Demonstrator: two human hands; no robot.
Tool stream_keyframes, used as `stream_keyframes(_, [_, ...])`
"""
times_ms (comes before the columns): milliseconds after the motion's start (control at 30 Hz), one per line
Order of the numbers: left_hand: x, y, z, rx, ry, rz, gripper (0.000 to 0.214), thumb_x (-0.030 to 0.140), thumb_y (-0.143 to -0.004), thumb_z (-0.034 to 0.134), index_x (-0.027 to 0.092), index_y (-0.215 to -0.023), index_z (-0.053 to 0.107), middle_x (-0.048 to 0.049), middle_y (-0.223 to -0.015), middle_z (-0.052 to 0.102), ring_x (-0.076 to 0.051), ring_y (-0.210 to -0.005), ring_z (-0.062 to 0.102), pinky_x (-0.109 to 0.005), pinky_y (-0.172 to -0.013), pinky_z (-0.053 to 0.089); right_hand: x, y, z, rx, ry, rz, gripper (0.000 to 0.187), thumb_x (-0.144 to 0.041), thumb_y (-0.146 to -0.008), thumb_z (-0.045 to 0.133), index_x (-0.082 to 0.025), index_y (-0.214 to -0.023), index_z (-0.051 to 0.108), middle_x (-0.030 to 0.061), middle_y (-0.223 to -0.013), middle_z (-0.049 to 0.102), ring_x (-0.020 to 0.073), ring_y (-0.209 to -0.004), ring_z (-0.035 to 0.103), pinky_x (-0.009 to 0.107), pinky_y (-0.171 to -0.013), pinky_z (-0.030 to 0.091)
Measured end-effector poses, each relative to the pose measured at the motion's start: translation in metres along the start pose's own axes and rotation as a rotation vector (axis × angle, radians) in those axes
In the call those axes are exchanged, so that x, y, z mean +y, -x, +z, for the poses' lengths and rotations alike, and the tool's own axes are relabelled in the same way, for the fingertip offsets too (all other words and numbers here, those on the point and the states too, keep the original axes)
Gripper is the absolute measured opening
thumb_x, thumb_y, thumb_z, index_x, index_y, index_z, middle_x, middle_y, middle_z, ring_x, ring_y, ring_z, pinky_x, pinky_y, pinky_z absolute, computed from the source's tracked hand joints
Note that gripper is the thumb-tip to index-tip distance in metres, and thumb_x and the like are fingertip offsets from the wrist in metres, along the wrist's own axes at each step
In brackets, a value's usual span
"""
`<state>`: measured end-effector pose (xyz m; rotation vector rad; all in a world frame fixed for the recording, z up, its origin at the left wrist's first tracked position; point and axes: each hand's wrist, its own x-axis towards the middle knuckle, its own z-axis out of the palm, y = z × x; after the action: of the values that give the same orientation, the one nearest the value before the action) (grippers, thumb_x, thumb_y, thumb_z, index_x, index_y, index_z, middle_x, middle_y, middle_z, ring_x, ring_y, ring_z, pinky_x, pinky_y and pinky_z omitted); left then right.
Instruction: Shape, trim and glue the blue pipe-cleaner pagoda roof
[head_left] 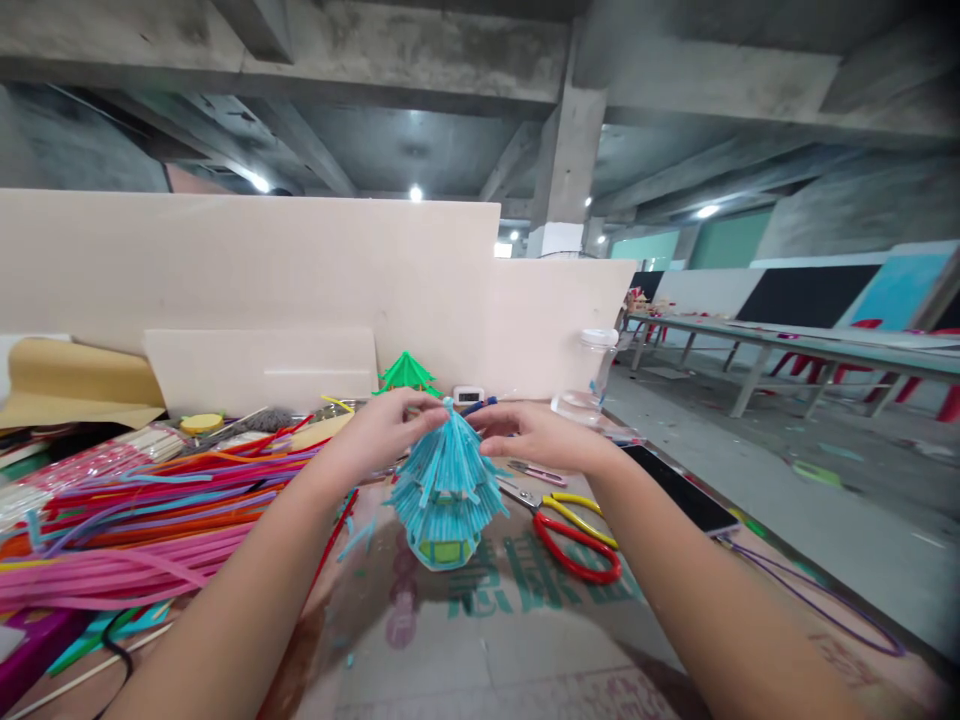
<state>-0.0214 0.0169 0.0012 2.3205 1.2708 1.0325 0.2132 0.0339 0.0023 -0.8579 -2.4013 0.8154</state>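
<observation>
A small blue model pagoda [448, 490] with tiered, fringed roofs and a pale green base is in front of me, upright over the cardboard. My left hand [390, 428] has its thumb and fingers bent at the left of the roof's peak. On the other side, the curled fingers of my right hand [534, 436] rest at the upper roof. Some fingertips are hidden behind the roof. Scissors [574, 535] with one red and one yellow handle lie right of the pagoda, under my right forearm.
Many coloured pipe cleaners [150, 510] are heaped at the left. A green model roof [407, 372], a small digital display [469, 396] and a clear plastic jar [589, 375] stand along the back board [300, 270]. A dark-screened phone [679, 488] and purple cord [825, 590] lie at the right edge.
</observation>
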Motion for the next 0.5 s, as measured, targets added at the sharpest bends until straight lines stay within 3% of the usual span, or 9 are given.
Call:
stream_keyframes(133, [-0.004,-0.004,-0.003,0.132,0.159,-0.008,0.039,0.047,-0.085,0.054,0.016,-0.101,0.072,-0.003,-0.075,0.071,-0.021,-0.08,0.064,-0.028,-0.066,0.048,-0.004,-0.002,0.003,-0.006,0.086,-0.008,0.043,-0.036,-0.082,0.064,-0.022,-0.123,0.062,0.0037,-0.117,0.067,0.0209,-0.105,0.063,0.031,-0.089,0.05])
stream_keyframes(333, [-0.011,-0.009,0.008,0.167,0.261,0.042,0.037,0.046,-0.082,0.06,0.015,-0.1,0.071,-0.0072,-0.096,0.072,-0.02,-0.084,0.065,-0.028,-0.071,0.049,-0.006,-0.003,0.005,0.01,0.132,0.021,0.042,-0.035,-0.082,0.064,-0.021,-0.123,0.063,0.0044,-0.112,0.069,0.02,-0.098,0.064,0.03,-0.085,0.051])
stream_keyframes(500, [-0.011,-0.009,0.009,0.187,0.207,0.069,0.033,0.042,-0.085,0.058,0.015,-0.099,0.071,-0.0071,-0.096,0.072,-0.019,-0.085,0.065,-0.028,-0.072,0.048,-0.006,-0.004,0.007,0.026,0.145,0.028,0.043,-0.033,-0.082,0.064,-0.02,-0.123,0.062,0.0052,-0.113,0.069,0.0196,-0.097,0.065,0.03,-0.085,0.051])
